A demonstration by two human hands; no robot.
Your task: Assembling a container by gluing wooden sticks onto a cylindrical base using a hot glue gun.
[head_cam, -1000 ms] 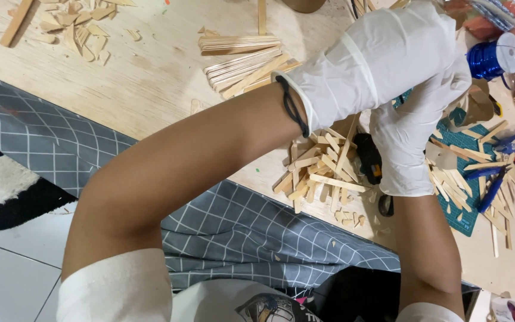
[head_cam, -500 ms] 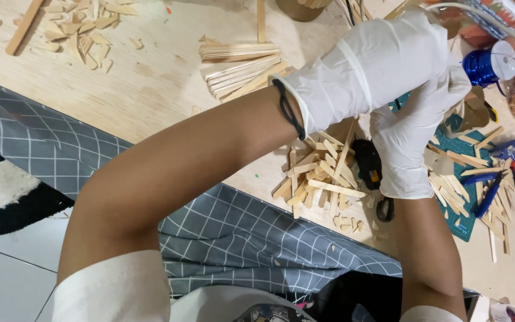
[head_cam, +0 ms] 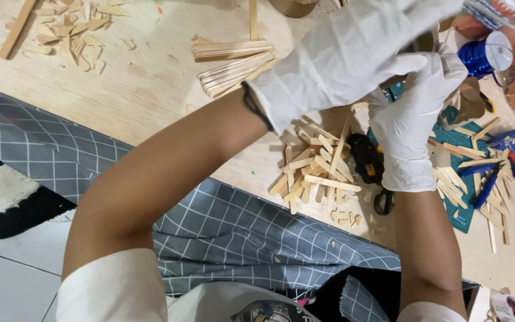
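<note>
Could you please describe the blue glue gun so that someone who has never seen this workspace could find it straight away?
Start at the green cutting mat on the wooden board, right of the gloved right hand. At the mat's far right edge, past the scattered wooden sticks, lies the glue gun. It is the only pistol-shaped blue tool there, with an orange trigger.

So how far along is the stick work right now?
Done: many sticks are already cut, with a loose pile of wooden craft sticks and offcuts on the board. In hand: the gloved left hand and right hand meet above the bench; what they grip is hidden. Left: stacked uncut sticks and the blue glue gun lie untouched.
</note>
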